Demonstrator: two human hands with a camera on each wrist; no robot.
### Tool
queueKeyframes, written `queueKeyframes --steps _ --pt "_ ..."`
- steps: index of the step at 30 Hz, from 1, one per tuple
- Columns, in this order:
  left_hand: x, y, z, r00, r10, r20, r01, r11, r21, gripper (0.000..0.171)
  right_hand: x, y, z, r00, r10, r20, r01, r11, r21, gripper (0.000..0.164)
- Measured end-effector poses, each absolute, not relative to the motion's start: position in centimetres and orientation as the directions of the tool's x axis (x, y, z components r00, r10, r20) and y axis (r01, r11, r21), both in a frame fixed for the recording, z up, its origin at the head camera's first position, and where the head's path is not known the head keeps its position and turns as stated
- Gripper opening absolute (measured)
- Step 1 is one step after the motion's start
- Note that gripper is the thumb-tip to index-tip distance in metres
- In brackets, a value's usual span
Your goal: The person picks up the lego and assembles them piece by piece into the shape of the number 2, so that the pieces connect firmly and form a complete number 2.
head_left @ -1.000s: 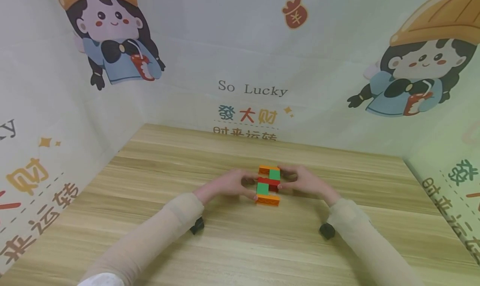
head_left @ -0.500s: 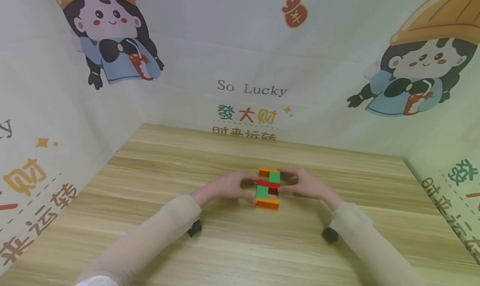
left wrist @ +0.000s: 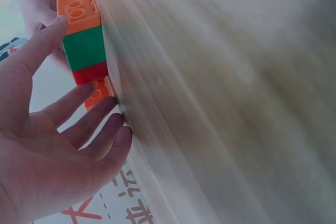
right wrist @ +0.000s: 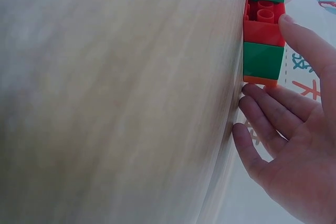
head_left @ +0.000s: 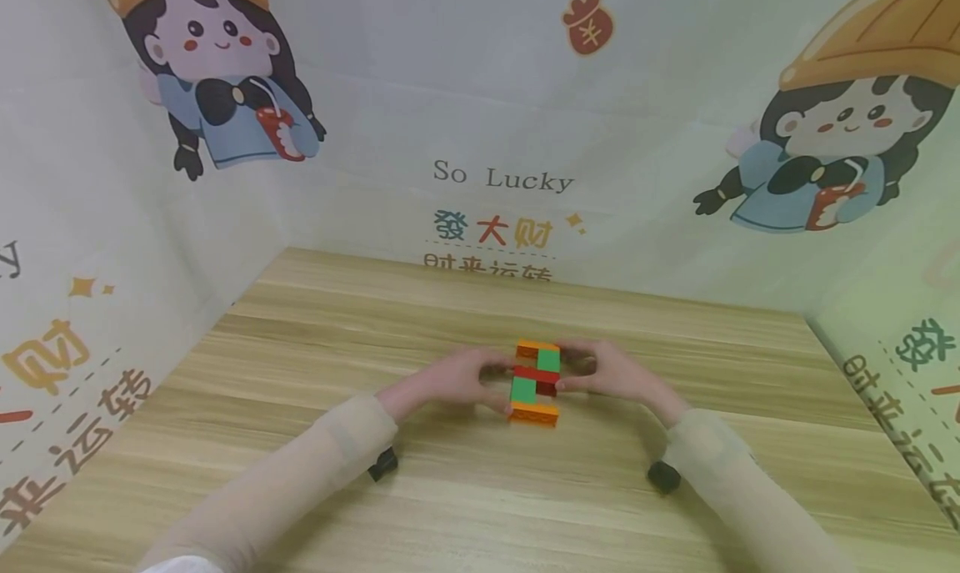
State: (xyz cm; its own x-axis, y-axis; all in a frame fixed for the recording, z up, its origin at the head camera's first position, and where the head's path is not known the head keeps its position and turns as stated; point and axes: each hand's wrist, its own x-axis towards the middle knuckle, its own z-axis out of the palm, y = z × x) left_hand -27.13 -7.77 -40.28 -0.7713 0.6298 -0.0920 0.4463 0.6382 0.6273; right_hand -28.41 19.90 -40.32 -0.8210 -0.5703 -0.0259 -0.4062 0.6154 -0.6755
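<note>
A joined stack of toy building bricks [head_left: 535,375] lies on the wooden table between my hands. Its ends are orange bricks, with green bricks and a red brick [right wrist: 262,32] between them. On the left side my left hand [head_left: 467,379] grips it, thumb on the near orange brick [left wrist: 79,11] and index fingertip by the red part. My right hand [head_left: 609,369] pinches the other side. In the right wrist view, the right thumb presses the red brick while the index finger reaches the far orange end. The other fingers of both hands extend past the bricks.
The wood-grained table [head_left: 480,490] surrounds the bricks. A printed cloth [head_left: 637,156] hangs behind and along both sides. Dark wrist devices sit under each wrist, the left one [head_left: 383,464] and the right one [head_left: 663,476] close above the table.
Both hands and the brick stack have moved a little toward the person, holding the same grip. The bricks stay joined in the same arrangement.
</note>
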Motion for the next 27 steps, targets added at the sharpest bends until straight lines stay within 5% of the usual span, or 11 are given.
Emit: queueKeyframes --steps 27 --pt "-25.7 -8.1 -40.6 -0.754 0.656 -0.035 0.510 0.618 0.599 0.075 -27.3 19.8 -40.5 -0.818 -0.574 -0.028 -0.415 0.623 -0.663 0.074"
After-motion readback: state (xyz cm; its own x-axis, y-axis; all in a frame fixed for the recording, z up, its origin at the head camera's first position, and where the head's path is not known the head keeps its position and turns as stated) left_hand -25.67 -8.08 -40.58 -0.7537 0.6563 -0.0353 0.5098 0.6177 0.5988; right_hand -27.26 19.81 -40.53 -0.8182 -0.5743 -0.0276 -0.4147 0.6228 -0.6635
